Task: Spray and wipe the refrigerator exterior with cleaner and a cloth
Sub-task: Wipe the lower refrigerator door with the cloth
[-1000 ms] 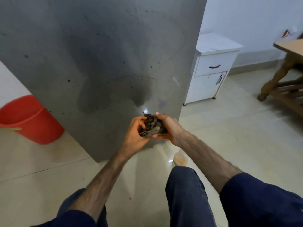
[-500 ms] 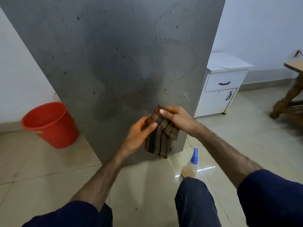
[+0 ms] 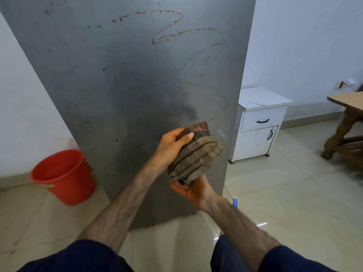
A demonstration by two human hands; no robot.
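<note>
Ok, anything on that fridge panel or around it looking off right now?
Yes: the refrigerator side carries reddish looping smears near the top and dark specks lower down, not yet wiped. The cloth is folded between the left hand and right hand.

spray bottle [image 3: 235,201] mostly hidden.

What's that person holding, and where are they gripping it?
A folded striped cloth. The left hand grips its upper end, thumb on top; the right hand cups its lower end from beneath.
</note>
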